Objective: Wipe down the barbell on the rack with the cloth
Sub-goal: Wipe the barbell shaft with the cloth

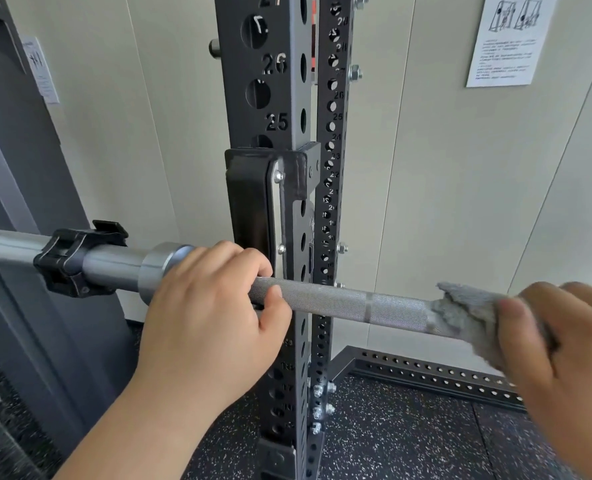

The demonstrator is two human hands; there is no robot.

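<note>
your hands on the bar, cloth at the right

your left hand [215, 306] grips the knurled barbell [339, 303] beside its sleeve; your right hand [564, 358] clamps the grey cloth [461, 310] round the shaft, well apart. the bar runs left to right across you, before the rack upright [270, 98]. bare knurling lies between, so the right hand likely sweeps left.

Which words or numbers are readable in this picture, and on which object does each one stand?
"26", "25": large numbers on the front post of the rack; those above are cut off and those below are too dim to read.
"26", "25", "24", "23", "22", "21", "20": small numbers down the rear post.
Poster on the wall: drawings and text lines, too blurred to read.
Paper sheet on the grey machine: too small to read.
</note>
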